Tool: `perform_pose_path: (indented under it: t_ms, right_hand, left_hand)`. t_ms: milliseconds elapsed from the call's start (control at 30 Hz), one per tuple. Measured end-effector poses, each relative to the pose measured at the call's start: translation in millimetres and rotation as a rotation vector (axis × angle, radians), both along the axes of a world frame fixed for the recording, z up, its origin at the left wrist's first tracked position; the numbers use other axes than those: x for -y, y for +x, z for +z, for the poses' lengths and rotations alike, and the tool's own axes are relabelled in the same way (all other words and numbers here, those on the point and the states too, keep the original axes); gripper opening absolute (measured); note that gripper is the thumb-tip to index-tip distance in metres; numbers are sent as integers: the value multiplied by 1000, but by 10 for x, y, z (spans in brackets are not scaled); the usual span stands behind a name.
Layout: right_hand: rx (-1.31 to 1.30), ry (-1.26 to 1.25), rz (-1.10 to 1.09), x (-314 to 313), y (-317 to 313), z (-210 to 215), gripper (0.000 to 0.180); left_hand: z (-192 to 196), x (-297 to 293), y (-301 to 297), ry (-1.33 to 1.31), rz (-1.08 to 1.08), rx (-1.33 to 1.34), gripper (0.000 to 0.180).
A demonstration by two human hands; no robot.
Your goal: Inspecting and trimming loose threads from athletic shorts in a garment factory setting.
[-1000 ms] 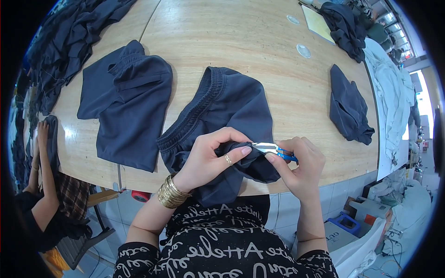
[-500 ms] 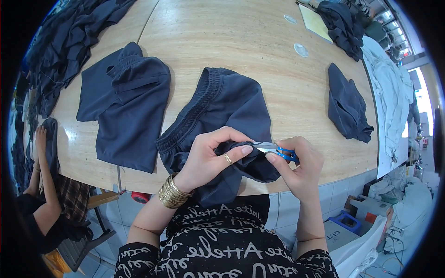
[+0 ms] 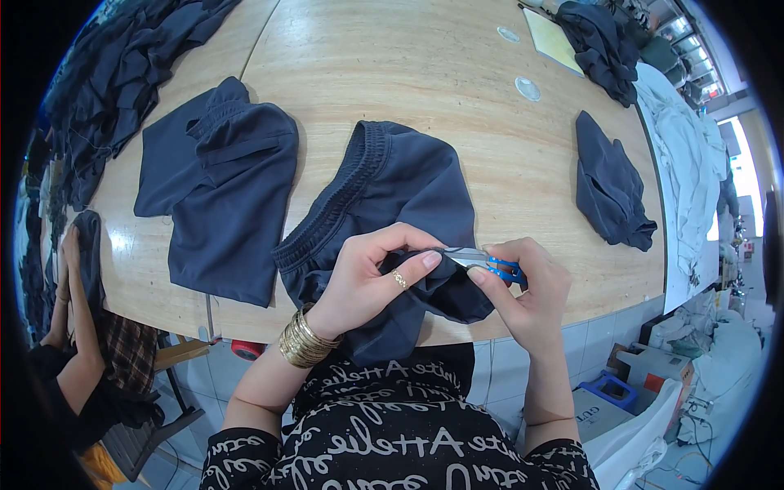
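Dark navy elastic-waist shorts (image 3: 425, 175) lie in front of me, their lower part gathered up near the table's front edge. My left hand (image 3: 363, 273) pinches a fold of this fabric between thumb and fingers. In my right hand (image 3: 535, 286) are small blue-handled thread snips (image 3: 508, 271), gripped between thumb and fingers. Their metal blades point left and meet the fabric edge right beside my left fingertips. Whether a thread lies between the blades is too small to tell.
Another navy pair of shorts (image 3: 233, 196) lies flat to the left. A folded navy garment (image 3: 612, 184) rests on the right. Dark fabric heaps (image 3: 122, 73) cover the far left, and pale cloth (image 3: 682, 155) hangs beyond the right edge. A co-worker's arms (image 3: 77, 310) reach in at left.
The snips' blades look a little further apart at the fabric. Both hands stay in nearly the same place, and the shorts have barely shifted.
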State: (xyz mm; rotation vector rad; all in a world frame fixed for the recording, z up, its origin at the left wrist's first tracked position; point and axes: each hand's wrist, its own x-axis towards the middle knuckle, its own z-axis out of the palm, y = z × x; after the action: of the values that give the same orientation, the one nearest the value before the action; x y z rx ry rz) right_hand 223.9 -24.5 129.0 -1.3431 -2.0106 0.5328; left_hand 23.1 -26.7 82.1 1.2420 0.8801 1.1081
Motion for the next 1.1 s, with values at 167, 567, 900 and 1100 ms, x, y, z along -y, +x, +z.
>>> perform_pose_path:
  t_ms: [167,567,900,1100]
  right_hand:
    - [2,-14,-18,-6,3,6,23]
    - [19,23,14,-5,2,2,23]
    - [32,42,2,11,-19,63,22]
    - [60,44,8,11,-39,10,21]
  left_hand:
    - [52,-9,-9,13,-1,-79,16]
    - [64,-22,-28,40,-20,-132,16]
    - [125,-22,-5,109,5,-192,15]
    - [44,0,-35,135,21,-191,15]
